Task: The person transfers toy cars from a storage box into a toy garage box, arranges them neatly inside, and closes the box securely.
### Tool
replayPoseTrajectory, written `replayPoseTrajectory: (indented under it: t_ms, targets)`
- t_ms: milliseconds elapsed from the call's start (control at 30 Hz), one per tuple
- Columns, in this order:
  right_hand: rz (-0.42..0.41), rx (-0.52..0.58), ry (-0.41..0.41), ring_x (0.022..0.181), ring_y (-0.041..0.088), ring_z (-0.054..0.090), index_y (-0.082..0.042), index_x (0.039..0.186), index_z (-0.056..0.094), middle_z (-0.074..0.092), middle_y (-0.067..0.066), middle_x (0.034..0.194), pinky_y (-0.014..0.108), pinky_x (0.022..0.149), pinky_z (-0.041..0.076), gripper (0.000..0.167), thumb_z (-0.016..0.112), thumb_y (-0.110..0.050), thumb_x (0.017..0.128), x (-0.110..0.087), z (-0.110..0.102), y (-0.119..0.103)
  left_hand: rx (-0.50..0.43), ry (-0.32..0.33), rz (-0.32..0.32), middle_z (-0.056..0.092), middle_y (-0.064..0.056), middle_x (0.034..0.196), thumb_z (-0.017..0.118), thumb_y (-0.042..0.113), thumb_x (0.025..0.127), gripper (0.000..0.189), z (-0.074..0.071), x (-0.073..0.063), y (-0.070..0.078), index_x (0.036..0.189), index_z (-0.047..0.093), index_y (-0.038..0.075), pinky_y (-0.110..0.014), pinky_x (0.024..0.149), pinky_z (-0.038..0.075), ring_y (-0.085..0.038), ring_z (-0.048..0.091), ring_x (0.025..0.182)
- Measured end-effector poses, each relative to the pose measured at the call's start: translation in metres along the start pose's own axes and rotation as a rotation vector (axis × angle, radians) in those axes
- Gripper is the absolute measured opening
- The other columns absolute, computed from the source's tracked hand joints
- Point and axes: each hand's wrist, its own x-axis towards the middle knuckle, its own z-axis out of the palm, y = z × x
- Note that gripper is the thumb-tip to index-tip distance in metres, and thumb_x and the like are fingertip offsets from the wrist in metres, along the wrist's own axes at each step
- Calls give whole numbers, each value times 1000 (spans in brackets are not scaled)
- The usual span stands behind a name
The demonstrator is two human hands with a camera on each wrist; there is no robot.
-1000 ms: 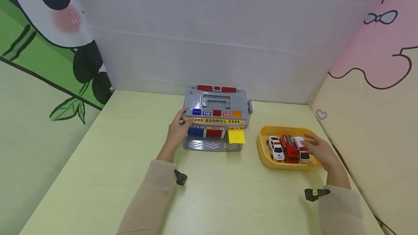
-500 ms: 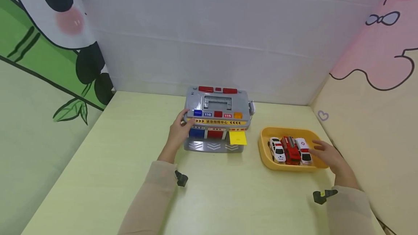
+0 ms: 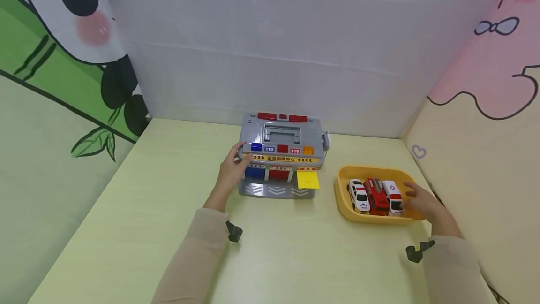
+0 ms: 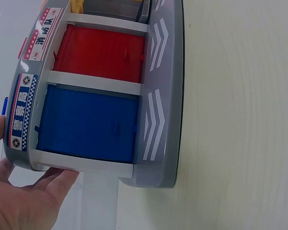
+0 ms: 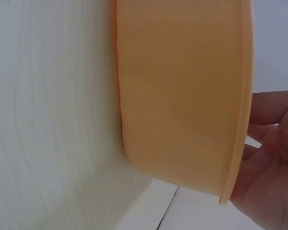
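My left hand [image 3: 231, 170] grips the left end of a grey toy emergency station [image 3: 284, 137]. In the left wrist view its thumb lies at the upper front corner and its fingers bend round the end wall. The station has a blue door [image 4: 89, 122], a red door [image 4: 101, 52] and a raised yellow door [image 3: 308, 179]. My right hand [image 3: 426, 203] reaches over the right side of a yellow tray [image 3: 346, 210], its fingers loosely bent beside a white toy ambulance [image 3: 392, 191]. Whether they touch the ambulance is unclear; the tray wall hides the fingertips in the right wrist view.
Left of the ambulance in the tray are a red toy fire truck [image 3: 377, 196] and a white toy police car [image 3: 358, 196]. A white sheet [image 3: 274, 60] hangs behind the pale table [image 3: 287, 247]. A painted wall [image 3: 485, 168] stands close on the right.
My right hand has moved rightward off the top of the ambulance and then lowered beside it. The left hand keeps its hold on the station. The view has shifted slightly.
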Motion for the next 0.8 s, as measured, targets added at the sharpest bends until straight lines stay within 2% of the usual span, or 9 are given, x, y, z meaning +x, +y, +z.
replayPoseTrajectory:
  t_ms: [100,167,300,433,633,800]
  targets:
    - [9,5,-11,126,59,29,10,149,6,20,47,139,45,90,50,83,59,6,86,3,2,-1,-1,2,6,40,-18,148,55,41,99,57,0,0,0,150,35,27,-55,101,40,-40,43,131]
    - [12,22,-17,124,58,33,9,149,4,19,48,139,37,81,53,84,58,8,85,5,3,-2,4,4,9,40,-18,148,55,41,98,57,0,0,0,150,35,27,-55,101,40,-41,43,131]
    - [-8,54,-34,119,56,39,9,149,2,18,50,137,34,73,54,85,55,12,83,8,5,-2,11,6,9,40,-19,148,55,41,98,56,0,0,1,149,36,28,-55,102,40,-41,43,130]
    - [-36,62,-50,112,52,46,10,148,2,22,50,135,34,74,54,86,55,14,81,13,8,0,12,4,7,40,-19,148,56,41,98,56,0,-1,1,149,36,28,-55,102,39,-41,42,131]
    - [-56,49,-65,113,50,48,10,148,2,26,48,136,44,87,52,90,61,13,80,20,9,2,13,9,11,40,-20,148,56,40,98,55,1,1,0,149,37,28,-54,103,39,-41,43,131]
    - [-39,151,-109,115,49,47,4,150,-7,18,47,140,41,86,53,97,61,14,81,23,9,5,10,10,7,40,-20,148,56,40,98,54,1,1,0,148,38,29,-54,102,39,-40,43,130]
